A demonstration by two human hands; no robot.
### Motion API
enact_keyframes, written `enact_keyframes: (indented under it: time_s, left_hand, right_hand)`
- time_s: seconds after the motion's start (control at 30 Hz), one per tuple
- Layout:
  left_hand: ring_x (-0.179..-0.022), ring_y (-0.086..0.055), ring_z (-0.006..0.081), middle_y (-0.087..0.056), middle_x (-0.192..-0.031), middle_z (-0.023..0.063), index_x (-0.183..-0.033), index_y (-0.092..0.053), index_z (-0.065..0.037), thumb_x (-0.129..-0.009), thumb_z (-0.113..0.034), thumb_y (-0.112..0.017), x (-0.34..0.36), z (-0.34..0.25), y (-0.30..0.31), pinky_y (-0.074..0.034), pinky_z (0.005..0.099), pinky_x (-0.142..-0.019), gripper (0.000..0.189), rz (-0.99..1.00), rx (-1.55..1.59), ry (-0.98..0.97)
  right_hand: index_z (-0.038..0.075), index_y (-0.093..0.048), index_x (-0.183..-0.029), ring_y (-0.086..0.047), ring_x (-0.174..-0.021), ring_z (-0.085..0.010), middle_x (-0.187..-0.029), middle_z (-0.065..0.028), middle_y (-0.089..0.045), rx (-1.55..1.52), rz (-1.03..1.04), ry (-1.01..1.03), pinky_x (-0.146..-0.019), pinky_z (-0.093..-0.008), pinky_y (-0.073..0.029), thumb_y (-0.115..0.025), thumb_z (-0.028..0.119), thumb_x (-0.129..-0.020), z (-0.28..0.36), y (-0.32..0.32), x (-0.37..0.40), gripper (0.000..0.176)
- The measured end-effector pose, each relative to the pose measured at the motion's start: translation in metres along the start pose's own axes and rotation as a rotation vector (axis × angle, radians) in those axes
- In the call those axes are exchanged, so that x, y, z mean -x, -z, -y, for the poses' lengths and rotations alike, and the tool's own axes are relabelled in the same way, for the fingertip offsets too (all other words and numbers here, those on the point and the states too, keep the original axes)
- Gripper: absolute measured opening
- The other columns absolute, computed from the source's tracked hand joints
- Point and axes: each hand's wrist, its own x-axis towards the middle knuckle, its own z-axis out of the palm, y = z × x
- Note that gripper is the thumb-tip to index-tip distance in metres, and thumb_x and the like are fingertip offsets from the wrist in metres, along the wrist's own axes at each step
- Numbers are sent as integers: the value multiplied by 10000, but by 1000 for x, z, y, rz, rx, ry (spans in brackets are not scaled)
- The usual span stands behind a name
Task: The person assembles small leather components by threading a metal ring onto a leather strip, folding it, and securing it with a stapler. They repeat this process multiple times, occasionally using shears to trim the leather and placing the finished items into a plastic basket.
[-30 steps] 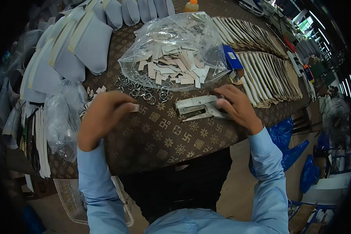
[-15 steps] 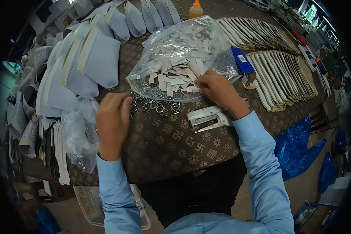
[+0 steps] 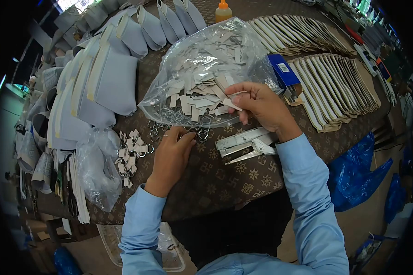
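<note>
My right hand (image 3: 264, 109) pinches a small pale strip (image 3: 232, 104) between thumb and fingers, just above the mouth of a clear plastic bag (image 3: 170, 75). Many similar strips lie loose in the bag. My left hand (image 3: 172, 156) has its fingers curled down at the metal rings (image 3: 203, 133) along the bag's near edge; whatever its fingertips grip is hidden. Left of that hand sits a small heap of rings with strips looped on them (image 3: 129, 156). A metal stapler-like tool (image 3: 245, 145) lies below my right hand.
Grey-white fabric pouches (image 3: 112, 85) stand along the left. Rows of folded pieces (image 3: 328, 91) and a blue box (image 3: 283, 72) are at the right. An orange-capped bottle (image 3: 223, 13) stands behind the bag. A crumpled clear bag (image 3: 98, 169) sits near the left edge.
My right hand has lifted a strip up from the bag. My left hand has moved right and down to the rings, uncovering the heap of looped rings at the left.
</note>
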Motion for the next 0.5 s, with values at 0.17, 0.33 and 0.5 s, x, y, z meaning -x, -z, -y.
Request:
enact_keyframes:
  time_s: [0.17, 0.33, 0.5]
  left_hand:
    - [-761, -576, 322, -567, -855, 136, -969, -613, -12, -800, -15, -604, 3, 4, 6, -472, 368, -662, 169, -51, 135, 47]
    - [-713, -603, 265, -585, -850, 126, -995, -604, 2, -822, 1, -587, 2, -4, 24, -475, 341, -619, 174, -61, 105, 66]
    - [-799, -640, 144, -627, -934, 82, -1067, -591, 36, -897, -59, -545, -2, -7, 26, -534, 264, -703, 200, -29, 1282, 578]
  right_hand:
    - [-59, -556, -1100, -587, -570, -88, -785, -101, -655, -110, 5, 45, -500, -193, -462, -587, 78, -859, -6, -9, -1, 279]
    - [-35, -594, -1031, -591, -629, -80, -754, -68, -641, 284, 22, 70, -546, -199, -474, -567, 75, -869, 13, -33, 15, 198]
    - [2, -663, -997, -598, -694, -113, -816, -75, -607, 643, 104, 634, -596, -208, -457, -590, -11, -822, -7, -60, 17, 190]
